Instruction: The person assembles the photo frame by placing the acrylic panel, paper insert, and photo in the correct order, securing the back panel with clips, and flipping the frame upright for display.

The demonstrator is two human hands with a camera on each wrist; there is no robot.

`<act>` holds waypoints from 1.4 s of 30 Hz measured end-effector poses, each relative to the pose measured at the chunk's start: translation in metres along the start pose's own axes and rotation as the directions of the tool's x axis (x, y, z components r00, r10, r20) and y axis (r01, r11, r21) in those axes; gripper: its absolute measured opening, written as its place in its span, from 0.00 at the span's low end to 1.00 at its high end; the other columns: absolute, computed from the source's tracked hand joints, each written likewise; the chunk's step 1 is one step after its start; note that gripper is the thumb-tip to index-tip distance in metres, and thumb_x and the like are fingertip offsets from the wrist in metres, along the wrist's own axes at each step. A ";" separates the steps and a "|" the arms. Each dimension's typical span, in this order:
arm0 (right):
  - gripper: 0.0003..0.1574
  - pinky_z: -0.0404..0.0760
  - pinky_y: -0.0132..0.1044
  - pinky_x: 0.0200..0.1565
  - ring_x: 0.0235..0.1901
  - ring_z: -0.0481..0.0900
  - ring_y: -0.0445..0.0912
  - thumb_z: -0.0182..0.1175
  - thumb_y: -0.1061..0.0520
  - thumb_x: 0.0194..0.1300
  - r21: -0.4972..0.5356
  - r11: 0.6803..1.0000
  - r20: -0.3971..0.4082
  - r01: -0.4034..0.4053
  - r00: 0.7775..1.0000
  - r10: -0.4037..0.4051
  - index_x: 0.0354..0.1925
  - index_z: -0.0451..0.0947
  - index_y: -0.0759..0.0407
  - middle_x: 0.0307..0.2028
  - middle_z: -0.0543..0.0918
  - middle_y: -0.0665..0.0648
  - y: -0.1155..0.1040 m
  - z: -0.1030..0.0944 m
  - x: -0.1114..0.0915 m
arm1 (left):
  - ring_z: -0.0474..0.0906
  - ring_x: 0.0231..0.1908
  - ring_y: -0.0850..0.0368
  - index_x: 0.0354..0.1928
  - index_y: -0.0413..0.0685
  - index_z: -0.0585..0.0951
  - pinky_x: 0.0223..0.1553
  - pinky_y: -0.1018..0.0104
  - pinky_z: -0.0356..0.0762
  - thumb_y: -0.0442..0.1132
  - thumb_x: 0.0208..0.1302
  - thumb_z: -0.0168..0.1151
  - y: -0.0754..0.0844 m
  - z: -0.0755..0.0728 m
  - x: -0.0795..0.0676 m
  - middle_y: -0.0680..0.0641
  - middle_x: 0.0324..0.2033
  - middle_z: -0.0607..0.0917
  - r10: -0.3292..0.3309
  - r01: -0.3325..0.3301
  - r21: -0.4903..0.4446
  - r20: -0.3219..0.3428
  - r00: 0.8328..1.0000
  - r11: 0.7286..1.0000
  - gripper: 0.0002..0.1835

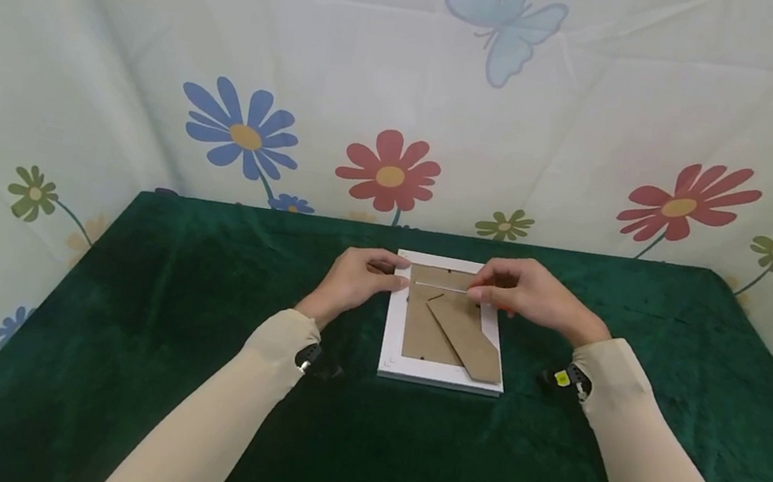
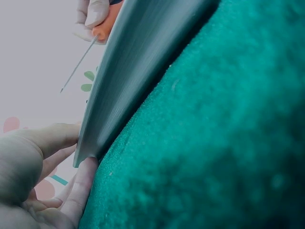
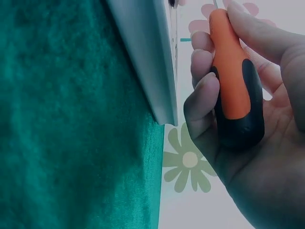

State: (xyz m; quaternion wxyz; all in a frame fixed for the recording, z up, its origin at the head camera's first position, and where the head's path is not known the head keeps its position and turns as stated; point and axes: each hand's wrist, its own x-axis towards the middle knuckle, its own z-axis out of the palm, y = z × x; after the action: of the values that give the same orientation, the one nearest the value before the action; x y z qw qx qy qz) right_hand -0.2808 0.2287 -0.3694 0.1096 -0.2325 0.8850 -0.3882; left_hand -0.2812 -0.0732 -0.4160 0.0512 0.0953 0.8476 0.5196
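Observation:
A white picture frame (image 1: 393,339) lies face down on the green cloth, its brown backing board (image 1: 420,335) and slanted stand leg (image 1: 469,340) facing up. My left hand (image 1: 357,280) grips the frame's upper left edge, thumb above and a finger under the rim in the left wrist view. In my right hand (image 1: 533,294) is a screwdriver (image 3: 233,81) with an orange and black handle, fingers wrapped round it. Its thin shaft (image 1: 441,287) points left across the upper part of the backing. Small dark tabs dot the board's border.
A dark green velvety cloth (image 1: 177,410) covers the table. Behind it hangs a white curtain (image 1: 356,51) printed with flowers and a butterfly. Both wrists carry small dark devices close to the cloth.

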 end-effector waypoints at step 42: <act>0.10 0.82 0.40 0.39 0.37 0.80 0.52 0.70 0.51 0.74 -0.016 1.000 0.040 0.016 0.999 -0.015 0.49 0.89 0.54 0.41 0.85 0.54 0.002 0.008 0.002 | 0.84 0.50 0.52 0.60 0.57 0.88 0.60 0.51 0.82 0.45 0.71 0.74 -0.002 0.001 0.003 0.50 0.53 0.87 -0.008 0.008 0.001 -0.001 1.000 1.000 0.18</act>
State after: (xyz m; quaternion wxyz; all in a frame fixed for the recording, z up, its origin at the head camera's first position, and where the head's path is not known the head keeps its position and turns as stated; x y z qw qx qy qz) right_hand -0.2800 0.2237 -0.3768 0.1225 -0.2479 0.8840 -0.3769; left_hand -0.2837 -0.0721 -0.4181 0.0525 0.0917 0.8483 0.5189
